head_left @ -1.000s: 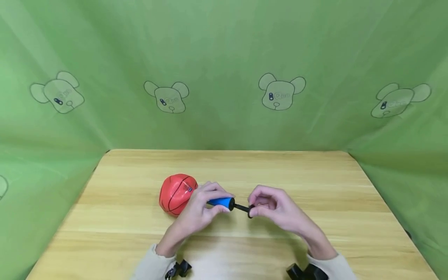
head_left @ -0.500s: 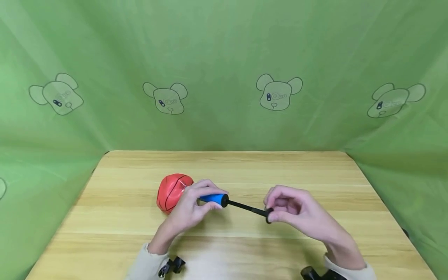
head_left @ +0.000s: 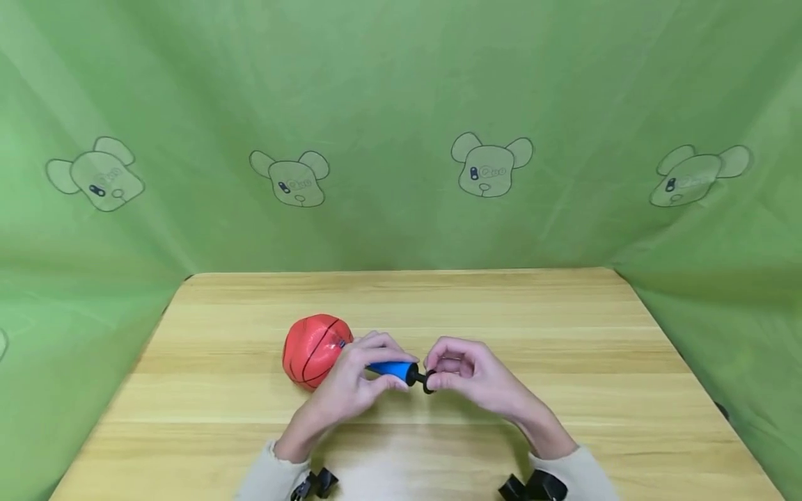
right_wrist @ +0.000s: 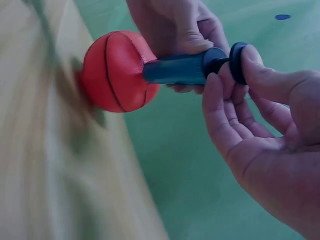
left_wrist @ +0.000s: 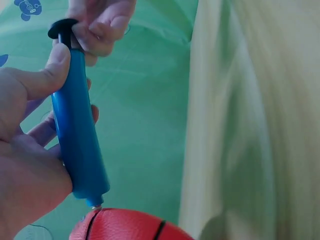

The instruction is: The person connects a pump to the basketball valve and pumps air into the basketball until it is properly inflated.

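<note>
The right hand (head_left: pixel 466 372) has come up beside the left hand (head_left: pixel 354 379); the black plunger (right_wrist: pixel 237 62) it pinches is now mostly pushed in instead of drawn out. The left hand grips the blue hand pump (left_wrist: pixel 80 130), its tip meeting the red toy basketball (head_left: pixel 313 351) on the counter (head_left: pixel 501 306) just left of that hand.

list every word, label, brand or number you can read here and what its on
No text reads for certain.
Bear heads on the green backdrop: faint rounded lettering, too blurred to quote.
Red ball: a tiny bluish spot, too small to make out.
Blue pump: no lettering shows on the visible side.
</note>
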A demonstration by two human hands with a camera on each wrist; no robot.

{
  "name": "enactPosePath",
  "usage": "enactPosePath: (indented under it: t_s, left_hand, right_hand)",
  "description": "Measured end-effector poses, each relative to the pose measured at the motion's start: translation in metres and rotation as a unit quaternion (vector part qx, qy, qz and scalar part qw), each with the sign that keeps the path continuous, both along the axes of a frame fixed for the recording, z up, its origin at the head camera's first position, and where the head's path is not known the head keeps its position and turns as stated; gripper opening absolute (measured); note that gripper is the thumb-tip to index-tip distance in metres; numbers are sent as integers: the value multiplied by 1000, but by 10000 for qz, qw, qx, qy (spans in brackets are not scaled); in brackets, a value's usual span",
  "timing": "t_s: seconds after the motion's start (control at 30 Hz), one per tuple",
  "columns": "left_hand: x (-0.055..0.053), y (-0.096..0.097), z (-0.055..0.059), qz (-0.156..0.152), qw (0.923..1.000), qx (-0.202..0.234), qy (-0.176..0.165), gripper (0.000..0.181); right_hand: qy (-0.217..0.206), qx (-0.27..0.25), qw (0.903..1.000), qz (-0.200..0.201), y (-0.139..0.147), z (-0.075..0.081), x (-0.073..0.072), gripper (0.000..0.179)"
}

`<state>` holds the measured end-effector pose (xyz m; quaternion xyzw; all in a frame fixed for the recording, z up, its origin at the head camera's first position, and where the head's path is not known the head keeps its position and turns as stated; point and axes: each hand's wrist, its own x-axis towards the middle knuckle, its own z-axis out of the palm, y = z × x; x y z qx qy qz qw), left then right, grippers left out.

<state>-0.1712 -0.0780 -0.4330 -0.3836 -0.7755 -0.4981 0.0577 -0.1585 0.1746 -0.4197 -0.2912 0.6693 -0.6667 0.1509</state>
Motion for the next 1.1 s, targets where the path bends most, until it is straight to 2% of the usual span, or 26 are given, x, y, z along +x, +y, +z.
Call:
enactPosePath:
  t_s: [0.13,0.23,0.33,0.43,0.57,0.67,0.77,0.87,0.97,1.1]
  left_hand:
    - [-1,-5,2,74,9998,-15,-156,25]
    - [-3,-11,5,229,9996,-17,-151,26]
    - [-5,-15,8,292,9996,17,-49,27]
    - [-5,-14,9,269,9996,88,34,27]
    - [-4,-10,6,238,9996,134,72,26]
    - [-3,-6,4,167,9997,152,46,24]
    - [-4,-4,3,118,9998,161,31,24]
    - [-5,-4,3,3,9999,141,1,24]
    - [-5,-7,4,-27,9999,151,-28,24]
    - [-6,-14,7,149,9998,158,-44,26]
  right_hand:
    - [252,219,9994,-48,10,19,9,14]
    - [578,282,9979,-41,27,41,19,17]
    - [733,187,9971,11,39,55,26,23]
    - [702,36,9975,77,37,51,24,22]
    - [413,-101,9991,44,18,28,11,16]
    - [191,-212,9996,-63,2,12,2,16]
    - [50,-144,9993,-346,-7,4,1,19]
    - [55,129,9986,-504,-8,9,4,18]
    - [275,323,9984,-369,3,25,10,15]
    - [786,145,9968,-71,25,49,22,21]
